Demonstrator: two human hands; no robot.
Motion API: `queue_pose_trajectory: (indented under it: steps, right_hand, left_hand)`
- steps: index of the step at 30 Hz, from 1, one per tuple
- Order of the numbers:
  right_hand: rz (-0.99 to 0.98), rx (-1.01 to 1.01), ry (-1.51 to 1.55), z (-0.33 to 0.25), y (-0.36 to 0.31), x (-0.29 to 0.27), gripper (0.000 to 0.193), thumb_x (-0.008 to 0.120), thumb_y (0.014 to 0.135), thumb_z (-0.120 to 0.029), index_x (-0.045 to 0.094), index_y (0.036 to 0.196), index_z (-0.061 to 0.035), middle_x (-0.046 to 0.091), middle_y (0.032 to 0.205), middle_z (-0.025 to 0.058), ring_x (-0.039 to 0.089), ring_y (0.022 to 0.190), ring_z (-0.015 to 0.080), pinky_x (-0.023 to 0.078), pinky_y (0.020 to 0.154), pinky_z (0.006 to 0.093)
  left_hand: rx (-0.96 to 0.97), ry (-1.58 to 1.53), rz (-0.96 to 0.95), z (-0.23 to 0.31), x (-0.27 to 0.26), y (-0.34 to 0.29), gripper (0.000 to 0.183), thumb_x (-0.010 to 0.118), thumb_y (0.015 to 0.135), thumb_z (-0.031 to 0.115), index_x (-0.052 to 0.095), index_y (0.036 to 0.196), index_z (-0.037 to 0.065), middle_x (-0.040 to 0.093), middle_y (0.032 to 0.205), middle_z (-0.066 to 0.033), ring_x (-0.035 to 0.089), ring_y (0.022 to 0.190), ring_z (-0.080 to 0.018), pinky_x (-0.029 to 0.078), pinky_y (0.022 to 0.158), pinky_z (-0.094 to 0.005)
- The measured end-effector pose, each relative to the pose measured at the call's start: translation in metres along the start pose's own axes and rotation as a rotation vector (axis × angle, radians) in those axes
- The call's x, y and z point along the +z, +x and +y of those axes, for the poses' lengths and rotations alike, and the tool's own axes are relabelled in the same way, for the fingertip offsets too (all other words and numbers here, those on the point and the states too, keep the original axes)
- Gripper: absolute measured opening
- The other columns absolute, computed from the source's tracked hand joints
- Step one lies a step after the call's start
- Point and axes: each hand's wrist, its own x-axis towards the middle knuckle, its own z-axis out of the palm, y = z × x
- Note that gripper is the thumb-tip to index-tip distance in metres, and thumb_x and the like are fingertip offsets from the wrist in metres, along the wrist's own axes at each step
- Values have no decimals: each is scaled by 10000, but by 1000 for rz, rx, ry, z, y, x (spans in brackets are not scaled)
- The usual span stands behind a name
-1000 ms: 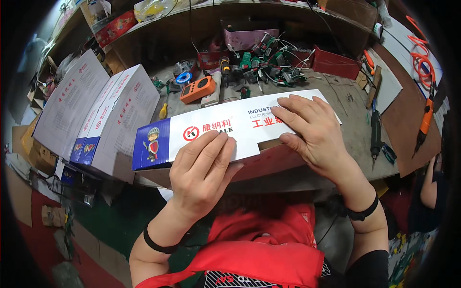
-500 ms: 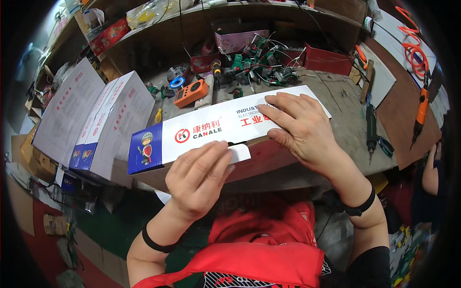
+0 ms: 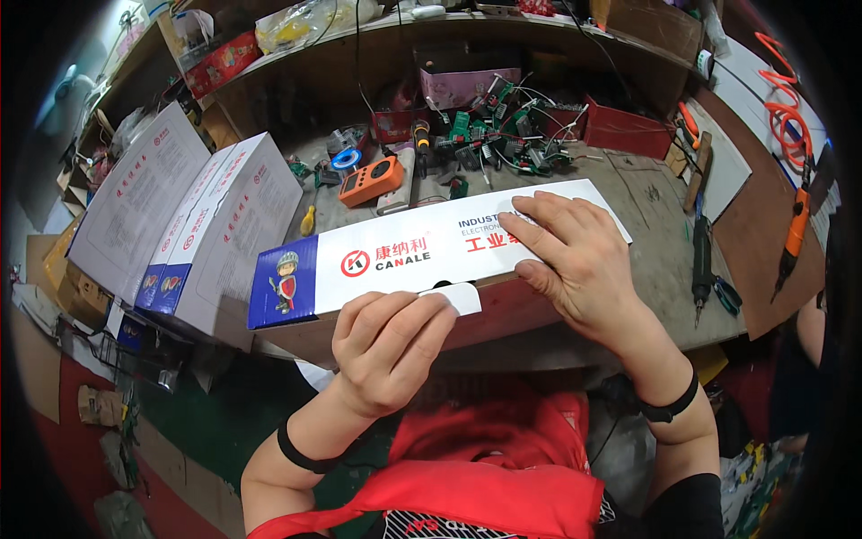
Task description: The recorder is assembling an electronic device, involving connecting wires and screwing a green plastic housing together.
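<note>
A long cardboard box (image 3: 382,256) with a white lid and blue end lies across the near edge of the workbench. At its front edge, a small white tuck tab (image 3: 465,298) sticks out beside a dark slot. My left hand (image 3: 391,346) is closed at this tab, its fingers bent together; the thumb is mostly hidden. Across the right part of the lid lies my right hand (image 3: 579,260), fingers stretched over the top and thumb along the front edge. The hand covers some of the print.
Similar boxes (image 3: 235,211) stand at the left. Behind lie an orange meter (image 3: 371,182), a yellow-handled screwdriver (image 3: 421,139) and a heap of green circuit boards (image 3: 503,135). An electric screwdriver (image 3: 701,260) and pliers (image 3: 725,295) lie right; an orange driver (image 3: 794,235) hangs from a coiled cord.
The view has shifted slightly, so the bench appears lower and further right. My left fingers have moved a little over the tab, which still sticks out. My right hand stays on the lid.
</note>
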Motion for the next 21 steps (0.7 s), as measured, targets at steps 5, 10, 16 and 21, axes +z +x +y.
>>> queue_pose_trajectory:
  steps: [5, 10, 16, 21]
  right_hand:
    - [-5, 0, -1, 2, -1, -2, 403, 615, 883, -396, 663, 1193, -143, 630, 1220, 80, 571, 1160, 280, 417, 971, 475]
    - [1, -23, -4, 0, 2, 1, 403, 619, 881, -390, 665, 1193, -139, 633, 1215, 78, 577, 1152, 282, 423, 966, 469]
    - [41, 1, -64, 2, -4, 4, 420, 712, 783, -352, 687, 1126, -109, 657, 1162, 104, 611, 1093, 288, 459, 943, 450]
    - [179, 17, 257, -2, 2, 28, 470, 737, 721, -391, 675, 1103, -124, 641, 1178, 122, 604, 1098, 297, 483, 940, 440]
  left_hand:
    - [-34, -18, -18, 3, 0, 6, 217, 696, 673, 77, 713, 889, 77, 684, 949, -26, 607, 863, -188, 473, 751, -325]
    - [-200, -67, 1, 0, -4, 15, 313, 748, 620, 43, 683, 925, 42, 639, 967, -70, 601, 923, -242, 475, 768, -362]
    - [-336, -87, -333, -22, -20, 39, 615, 824, 601, 95, 595, 1169, 34, 592, 1175, -145, 548, 1135, -362, 433, 944, -464]
    - [-639, -448, -533, -48, -26, 46, 838, 849, 597, 240, 529, 1347, 48, 484, 1377, -218, 413, 1330, -392, 409, 1043, -461]
